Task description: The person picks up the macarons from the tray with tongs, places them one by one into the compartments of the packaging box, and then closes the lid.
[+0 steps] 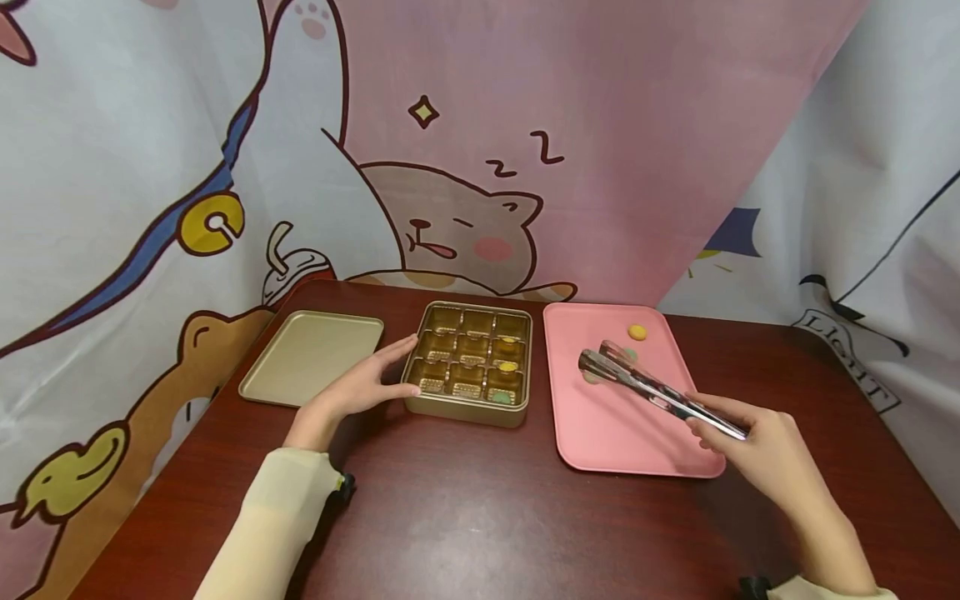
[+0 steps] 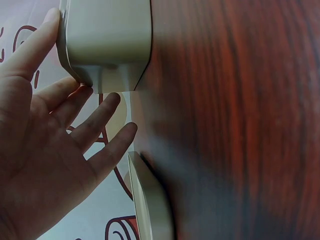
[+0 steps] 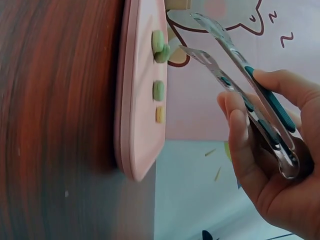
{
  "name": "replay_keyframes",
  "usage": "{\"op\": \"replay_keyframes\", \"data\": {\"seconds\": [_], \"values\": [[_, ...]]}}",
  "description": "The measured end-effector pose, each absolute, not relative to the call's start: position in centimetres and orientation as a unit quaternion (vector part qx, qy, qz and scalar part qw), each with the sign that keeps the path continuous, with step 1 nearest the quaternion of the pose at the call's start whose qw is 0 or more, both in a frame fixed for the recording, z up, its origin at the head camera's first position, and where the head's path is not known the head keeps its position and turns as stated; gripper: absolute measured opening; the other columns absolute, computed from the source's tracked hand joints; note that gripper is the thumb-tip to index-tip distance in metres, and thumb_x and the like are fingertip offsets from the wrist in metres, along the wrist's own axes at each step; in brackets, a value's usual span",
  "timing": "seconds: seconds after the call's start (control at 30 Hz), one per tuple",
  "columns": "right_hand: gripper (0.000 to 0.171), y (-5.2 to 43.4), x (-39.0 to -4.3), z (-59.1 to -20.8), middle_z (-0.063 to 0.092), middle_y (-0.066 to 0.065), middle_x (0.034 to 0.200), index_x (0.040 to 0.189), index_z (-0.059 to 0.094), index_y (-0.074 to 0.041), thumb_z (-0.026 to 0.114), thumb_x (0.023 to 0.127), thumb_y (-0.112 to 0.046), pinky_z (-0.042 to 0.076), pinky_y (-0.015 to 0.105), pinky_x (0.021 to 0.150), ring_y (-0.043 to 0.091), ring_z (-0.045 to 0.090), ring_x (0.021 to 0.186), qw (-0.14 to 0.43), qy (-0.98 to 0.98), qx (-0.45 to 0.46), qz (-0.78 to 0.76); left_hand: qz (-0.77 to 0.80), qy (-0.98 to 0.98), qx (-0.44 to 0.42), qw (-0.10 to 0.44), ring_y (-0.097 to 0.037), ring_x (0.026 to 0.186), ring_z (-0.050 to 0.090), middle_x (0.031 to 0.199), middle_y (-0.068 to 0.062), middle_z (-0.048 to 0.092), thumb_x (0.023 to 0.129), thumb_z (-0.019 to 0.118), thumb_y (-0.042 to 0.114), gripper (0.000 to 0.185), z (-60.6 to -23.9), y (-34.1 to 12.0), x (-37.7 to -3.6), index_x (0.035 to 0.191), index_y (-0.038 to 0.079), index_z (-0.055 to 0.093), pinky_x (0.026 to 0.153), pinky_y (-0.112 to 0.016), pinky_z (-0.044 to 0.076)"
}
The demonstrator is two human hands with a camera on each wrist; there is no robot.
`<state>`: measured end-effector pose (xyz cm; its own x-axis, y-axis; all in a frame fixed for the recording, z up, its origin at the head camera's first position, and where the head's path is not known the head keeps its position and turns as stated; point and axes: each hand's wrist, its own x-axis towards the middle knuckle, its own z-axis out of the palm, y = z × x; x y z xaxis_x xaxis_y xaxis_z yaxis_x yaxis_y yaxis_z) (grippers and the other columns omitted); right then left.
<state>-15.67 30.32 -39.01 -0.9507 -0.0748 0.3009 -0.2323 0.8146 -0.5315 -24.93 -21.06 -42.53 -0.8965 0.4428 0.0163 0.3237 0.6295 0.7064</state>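
Observation:
My left hand is at the left side of a gold box, thumb near its front corner and fingers extended along the side. Fingertips meet its wall in the left wrist view. Inside are small compartments; the right-hand column shows yellow pieces and a green one. With my right hand I grip metal tongs, their tips apart and raised over a pink tray. On that tray lie several green macarons and a yellow macaron. Nothing sits between the tong tips in the right wrist view.
A flat gold lid lies left of the box on the dark wooden table. Behind the table hangs a printed cartoon curtain, which also runs along both sides.

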Motion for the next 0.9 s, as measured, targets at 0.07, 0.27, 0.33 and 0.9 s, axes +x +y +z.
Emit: {"op": "replay_keyframes", "data": {"seconds": [0.07, 0.27, 0.33, 0.9], "values": [[0.034, 30.7, -15.5, -39.0, 0.074, -0.003, 0.075, 0.115, 0.075, -0.012, 0.081, 0.083, -0.023, 0.038, 0.017, 0.05, -0.004, 0.054, 0.06, 0.135, -0.946, 0.082, 0.284, 0.375, 0.899, 0.212, 0.081, -0.036, 0.153, 0.022, 0.166, -0.013, 0.023, 0.089, 0.075, 0.029, 0.087, -42.5, -21.0, -24.9, 0.158, 0.006, 0.027, 0.121, -0.059, 0.022], [0.037, 31.7, -15.3, -39.0, 0.076, 0.011, 0.09, 0.114, 0.076, -0.011, 0.08, 0.084, -0.032, 0.034, 0.021, 0.053, -0.002, 0.045, 0.065, 0.112, -0.962, 0.061, 0.242, 0.372, 0.9, 0.21, 0.082, -0.036, 0.153, 0.021, 0.166, -0.013, 0.023, 0.089, 0.075, 0.029, 0.087, -42.3, -21.0, -24.9, 0.158, 0.007, 0.026, 0.121, -0.059, 0.022], [0.036, 31.8, -15.4, -39.2, 0.076, 0.014, 0.094, 0.112, 0.076, -0.01, 0.08, 0.084, -0.033, 0.035, 0.021, 0.055, -0.002, 0.045, 0.067, 0.107, -0.966, 0.061, 0.227, 0.371, 0.901, 0.211, 0.081, -0.036, 0.153, 0.021, 0.166, -0.014, 0.023, 0.09, 0.075, 0.028, 0.087, -42.3, -21.0, -24.9, 0.158, 0.006, 0.026, 0.121, -0.059, 0.022], [0.045, 30.8, -16.5, -40.8, 0.071, 0.027, 0.106, 0.122, 0.067, 0.0, 0.07, 0.093, -0.034, 0.052, 0.044, 0.07, 0.03, 0.065, 0.085, 0.023, -0.975, 0.07, 0.209, 0.379, 0.897, 0.211, 0.087, -0.035, 0.153, 0.019, 0.166, -0.014, 0.022, 0.089, 0.075, 0.03, 0.087, -42.5, -21.0, -25.0, 0.158, 0.006, 0.026, 0.122, -0.058, 0.02]]}}
